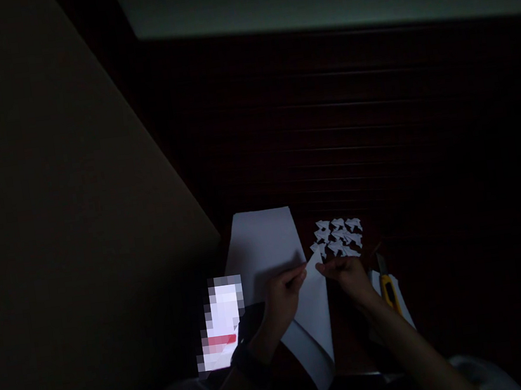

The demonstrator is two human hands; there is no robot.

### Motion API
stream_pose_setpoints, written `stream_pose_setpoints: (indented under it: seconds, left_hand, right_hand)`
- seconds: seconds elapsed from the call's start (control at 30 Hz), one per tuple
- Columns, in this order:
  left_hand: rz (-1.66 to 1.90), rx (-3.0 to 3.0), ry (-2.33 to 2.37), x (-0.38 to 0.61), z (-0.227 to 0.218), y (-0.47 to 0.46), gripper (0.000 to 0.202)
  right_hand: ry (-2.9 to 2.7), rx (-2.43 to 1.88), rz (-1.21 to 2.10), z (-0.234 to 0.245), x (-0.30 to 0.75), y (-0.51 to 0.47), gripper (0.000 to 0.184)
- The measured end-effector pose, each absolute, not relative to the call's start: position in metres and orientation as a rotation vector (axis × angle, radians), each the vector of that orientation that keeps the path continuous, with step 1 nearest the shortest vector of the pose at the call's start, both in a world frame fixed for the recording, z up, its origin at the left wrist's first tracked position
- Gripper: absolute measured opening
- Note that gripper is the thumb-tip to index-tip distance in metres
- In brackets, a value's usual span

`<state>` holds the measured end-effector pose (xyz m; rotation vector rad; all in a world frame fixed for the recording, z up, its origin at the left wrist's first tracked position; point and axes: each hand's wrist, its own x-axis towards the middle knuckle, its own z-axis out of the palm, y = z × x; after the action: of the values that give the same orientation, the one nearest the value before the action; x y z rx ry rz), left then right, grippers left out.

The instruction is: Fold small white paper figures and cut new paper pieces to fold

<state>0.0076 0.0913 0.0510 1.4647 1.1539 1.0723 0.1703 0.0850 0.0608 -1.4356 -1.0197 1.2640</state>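
A white sheet of paper (317, 306) is held up between my two hands, its upper corner coming to a point and its lower part curling over. My left hand (283, 294) pinches the sheet's left edge near the top. On the other side, my right hand (345, 274) has its fingers closed at the right edge close to the tip. Just beyond the tip lie several small folded paper shapes (337, 236), set out in rows. Under and behind my left hand rests a larger stack of white paper (263, 236).
A yellow utility knife (388, 290) lies on white paper pieces (405, 304) at the right. A lit phone-like screen (222, 321), blurred out, stands at the left. Dark slatted panelling (328, 122) rises behind the dark table, and a pale wall (75, 213) slants along the left.
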Motion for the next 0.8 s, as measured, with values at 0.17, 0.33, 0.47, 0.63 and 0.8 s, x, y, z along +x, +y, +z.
stream_pose_setpoints:
  seconds: [0.17, 0.33, 0.47, 0.63, 0.8]
  left_hand:
    - [0.993, 1.424, 1.059, 0.007, 0.053, 0.092, 0.031]
    - [0.985, 1.396, 1.007, 0.007, 0.056, 0.092, 0.031]
    - [1.03, 1.35, 1.064, 0.006, 0.052, 0.092, 0.029]
    - [1.024, 1.31, 1.054, 0.005, 0.053, 0.092, 0.031]
    - [0.976, 1.316, 1.023, 0.003, 0.059, 0.091, 0.031]
  right_hand:
    - [-0.989, -1.485, 1.214, 0.068, 0.177, 0.087, 0.034]
    - [-1.004, -1.445, 1.228, 0.068, 0.183, 0.088, 0.035]
    - [-1.011, -1.444, 1.242, 0.063, 0.179, 0.086, 0.036]
    - [-1.036, -1.446, 1.222, 0.061, 0.177, 0.086, 0.034]
    - [-1.043, -1.411, 1.219, 0.065, 0.18, 0.087, 0.033]
